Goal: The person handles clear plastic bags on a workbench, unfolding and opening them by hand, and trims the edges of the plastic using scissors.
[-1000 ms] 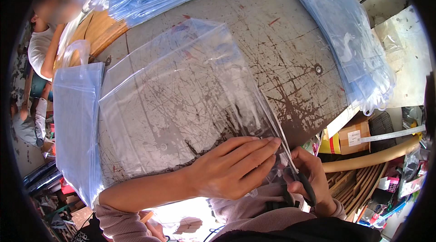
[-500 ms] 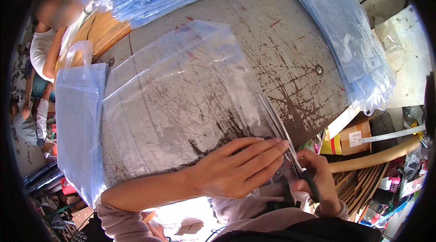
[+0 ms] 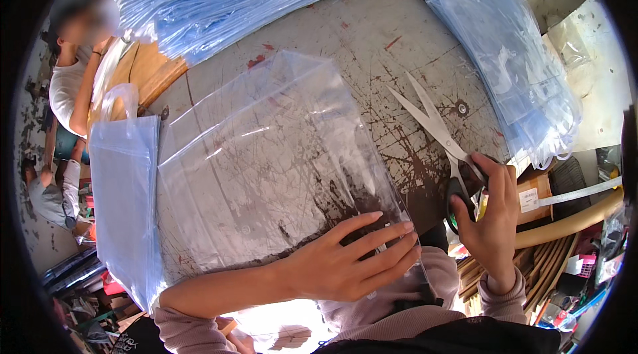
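Pressing clear bag (image 3: 266, 168) flat — left hand (image 3: 345, 264); right hand (image 3: 488, 218) grip clasping open scissors (image 3: 435, 124).

Brown cardboard box (image 3: 531, 198) at table's right edge, white label (image 3: 529, 199)
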A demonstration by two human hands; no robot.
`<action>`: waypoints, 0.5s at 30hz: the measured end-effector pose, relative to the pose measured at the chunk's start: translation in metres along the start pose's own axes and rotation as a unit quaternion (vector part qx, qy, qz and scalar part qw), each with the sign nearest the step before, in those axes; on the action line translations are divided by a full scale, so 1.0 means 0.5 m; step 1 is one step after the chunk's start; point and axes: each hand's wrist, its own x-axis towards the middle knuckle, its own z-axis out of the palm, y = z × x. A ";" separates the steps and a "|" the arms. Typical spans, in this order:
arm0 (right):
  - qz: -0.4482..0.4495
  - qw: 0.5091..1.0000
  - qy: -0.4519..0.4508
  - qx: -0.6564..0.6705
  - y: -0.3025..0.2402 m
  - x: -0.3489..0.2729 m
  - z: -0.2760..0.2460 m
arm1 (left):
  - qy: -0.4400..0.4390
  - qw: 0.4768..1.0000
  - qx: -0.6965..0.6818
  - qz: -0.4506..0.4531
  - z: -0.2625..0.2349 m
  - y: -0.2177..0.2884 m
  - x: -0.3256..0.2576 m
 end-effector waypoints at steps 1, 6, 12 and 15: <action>0.002 1.000 0.001 0.003 0.001 0.005 0.001 | 0.014 1.000 -0.004 0.001 -0.004 -0.001 0.002; -0.045 0.995 0.022 -0.086 0.002 0.017 0.008 | 0.046 0.999 -0.016 -0.001 -0.012 -0.002 0.006; -0.048 0.995 -0.004 -0.086 -0.010 0.026 -0.001 | 0.053 0.998 -0.020 0.002 -0.017 -0.006 0.003; -0.201 0.980 -0.013 -0.005 -0.021 0.048 -0.016 | 0.057 0.998 -0.020 0.005 -0.015 -0.006 0.001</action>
